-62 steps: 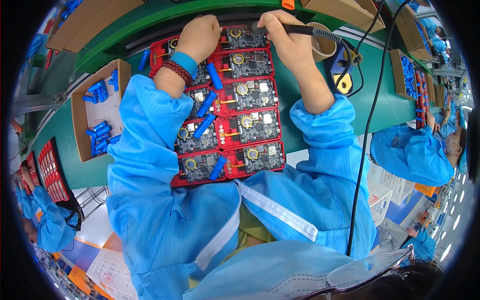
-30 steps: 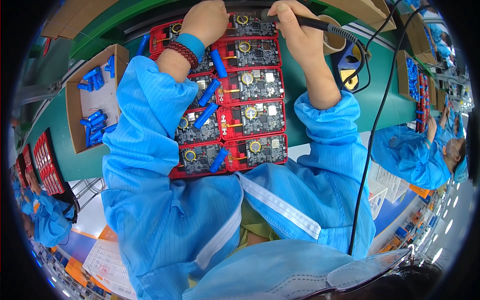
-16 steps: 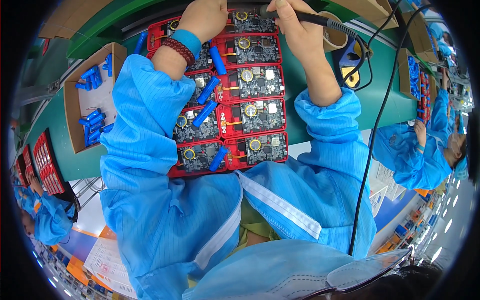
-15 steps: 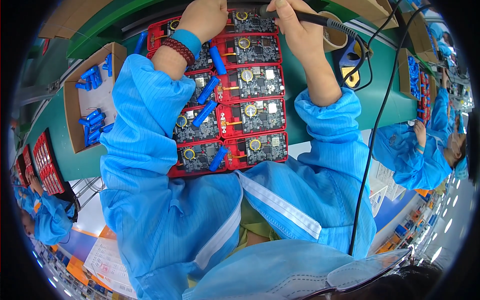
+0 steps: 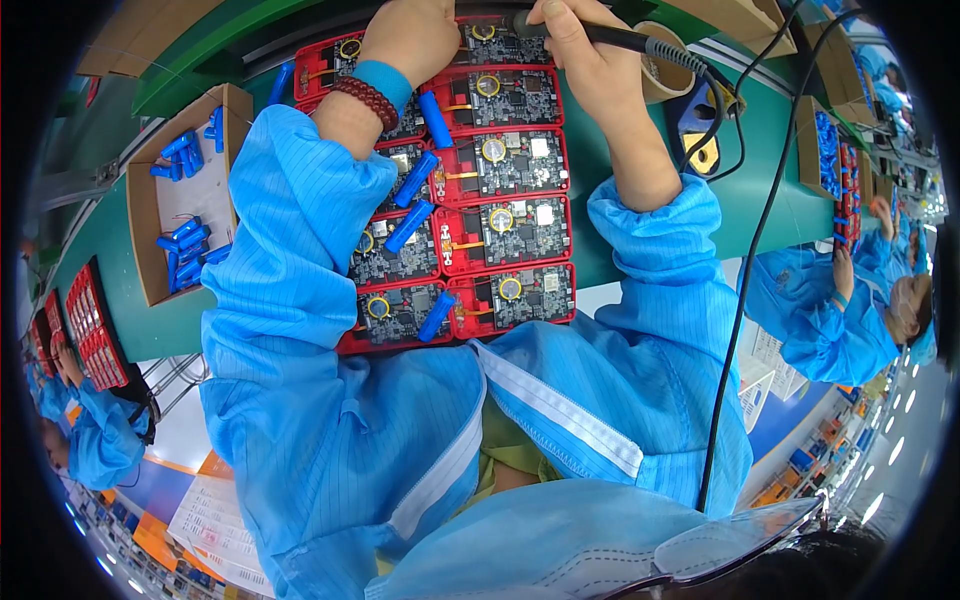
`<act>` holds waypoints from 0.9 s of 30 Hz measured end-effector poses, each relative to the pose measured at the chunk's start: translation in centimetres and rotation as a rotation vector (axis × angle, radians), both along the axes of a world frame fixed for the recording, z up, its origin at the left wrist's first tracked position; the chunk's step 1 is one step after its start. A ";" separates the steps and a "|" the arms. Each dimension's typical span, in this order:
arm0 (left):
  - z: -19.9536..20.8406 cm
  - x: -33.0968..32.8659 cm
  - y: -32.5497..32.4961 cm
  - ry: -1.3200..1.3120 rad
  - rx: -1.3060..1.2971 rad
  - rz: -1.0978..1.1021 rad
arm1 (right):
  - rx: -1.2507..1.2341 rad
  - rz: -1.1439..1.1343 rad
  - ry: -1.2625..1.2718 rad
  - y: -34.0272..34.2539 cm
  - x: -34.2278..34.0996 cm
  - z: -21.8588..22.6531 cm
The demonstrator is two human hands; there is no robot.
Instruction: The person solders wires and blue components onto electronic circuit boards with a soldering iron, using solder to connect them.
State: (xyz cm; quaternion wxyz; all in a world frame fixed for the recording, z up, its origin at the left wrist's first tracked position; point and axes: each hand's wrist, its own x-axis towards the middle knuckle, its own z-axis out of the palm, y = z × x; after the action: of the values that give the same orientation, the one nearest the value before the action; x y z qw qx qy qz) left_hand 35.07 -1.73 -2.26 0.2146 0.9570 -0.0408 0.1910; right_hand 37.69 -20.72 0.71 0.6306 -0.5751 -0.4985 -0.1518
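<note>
My right hand [image 5: 597, 70] grips a black-handled soldering iron [image 5: 622, 38] near the far end of the bench, its front end pointing left over the farthest circuit board [image 5: 500, 45]. Close by on the left, my left hand [image 5: 412, 42] is closed, its fingertips at the top edge of the picture; whatever they pinch is hidden. Beneath both hands, red plastic cases [image 5: 508, 235] with circuit boards and round coin cells lie in two columns. Several blue cylindrical batteries [image 5: 409, 228] rest across the cases between the columns.
At left stands a cardboard box [image 5: 140, 235] of blue batteries. A soldering iron stand with yellow sponge [image 5: 703, 155] and a round container [image 5: 668, 80] sit at right. The iron's black cable [image 5: 752, 240] hangs down the right side. A co-worker [image 5: 840, 310] sits farther right.
My left hand has shifted slightly to the right, and my right hand a touch to the left with the soldering iron. The co-worker at right has moved their arms and head.
</note>
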 end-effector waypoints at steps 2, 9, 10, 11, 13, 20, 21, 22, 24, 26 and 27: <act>0.1 -0.1 0.0 0.022 -0.021 0.005 | -0.319 -0.280 0.272 -0.4 -1.9 2.3; -1.4 0.6 1.0 0.068 0.003 -0.053 | -0.285 -0.304 0.118 -3.7 -2.7 3.3; -0.9 0.4 0.7 0.110 -0.002 -0.030 | -0.240 -0.312 0.024 -3.7 -3.3 4.0; -0.5 0.3 0.3 0.152 -0.008 -0.007 | -0.226 -0.349 0.042 -4.5 -4.0 4.5; -0.6 0.2 0.3 0.132 -0.017 -0.007 | -0.186 -0.405 0.084 -6.2 -5.6 5.5; -0.3 0.3 0.6 0.111 -0.059 -0.042 | -0.140 -0.583 0.024 -13.0 -9.3 7.3; -0.3 0.2 0.9 0.110 -0.081 -0.064 | -0.153 -0.631 -0.001 -13.7 -9.8 7.9; -0.5 0.0 1.3 0.112 -0.104 -0.083 | -0.167 -0.674 -0.025 -14.3 -10.2 8.3; -0.9 -0.4 2.2 0.057 -0.148 -0.106 | -0.214 -0.734 -0.050 -16.1 -11.0 8.7; 0.5 -2.0 2.6 0.144 -0.126 -0.097 | -0.269 -0.819 -0.008 -17.6 -11.3 8.4; 1.8 -3.6 2.7 0.139 -0.107 -0.099 | -0.257 -0.848 0.029 -18.6 -11.2 7.8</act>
State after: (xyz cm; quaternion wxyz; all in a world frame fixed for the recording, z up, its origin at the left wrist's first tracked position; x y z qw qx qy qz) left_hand 31.52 0.93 -0.45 0.2771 0.9518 -0.0628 0.1154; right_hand 26.50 -39.30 8.46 0.4427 -0.8048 -0.2242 -0.3257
